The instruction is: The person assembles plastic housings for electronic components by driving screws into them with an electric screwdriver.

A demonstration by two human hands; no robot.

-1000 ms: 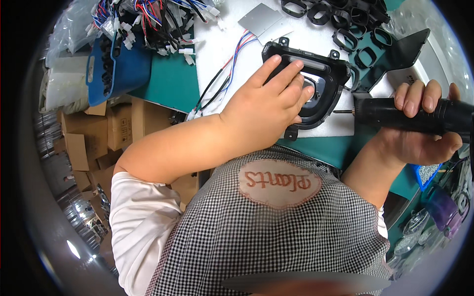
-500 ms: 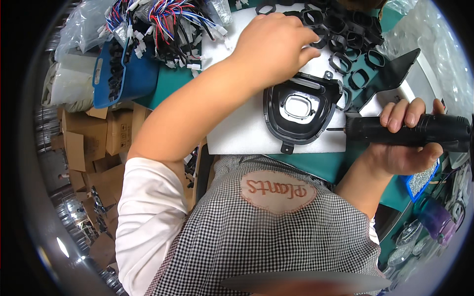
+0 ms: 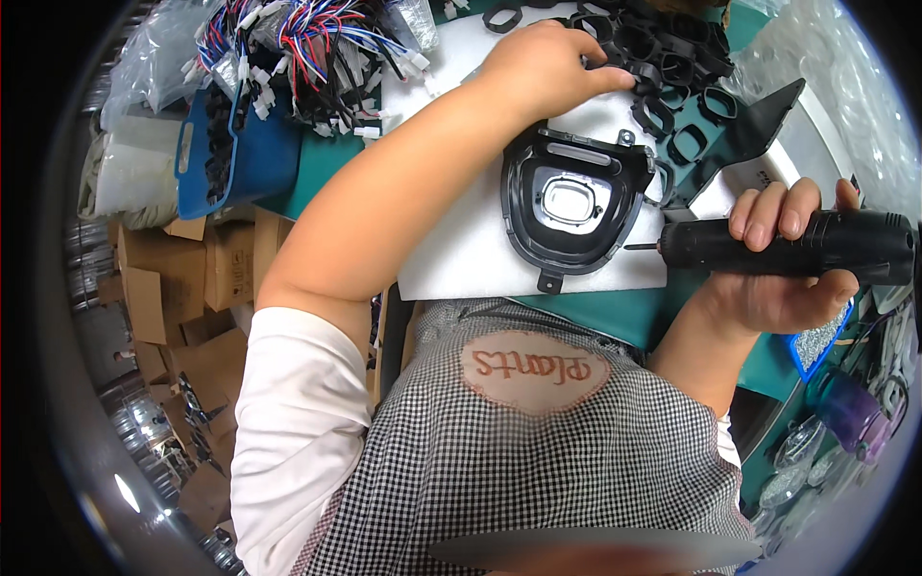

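Observation:
My right hand [image 3: 768, 259] is wrapped round a black electric screwdriver [image 3: 797, 247], its thin bit pointing left. Just beyond the bit lies a black D-shaped plastic housing [image 3: 538, 245] with a pale, rounded-square window and mounting tabs, resting on a white foam sheet [image 3: 447, 264]. Above the housing, my left hand [image 3: 557, 72] reaches across to a heap of black plastic rings [image 3: 663, 43]. Its thumb and forefinger are apart at the edge of the heap; the other fingers are partly hidden.
Bundled wires [image 3: 322, 48] with white connectors lie at the back left by a blue bin [image 3: 235, 158]. Right of the rings stands a white box [image 3: 768, 158] with a dark flap. A blue tray [image 3: 821, 346] of small metal pieces sits lower right. Cardboard boxes [image 3: 168, 278] are lower left.
My left hand has shifted a little farther over the ring heap, its thumb now reaching among the rings. The right hand keeps its hold on the screwdriver beside the housing. The whole view has shifted slightly.

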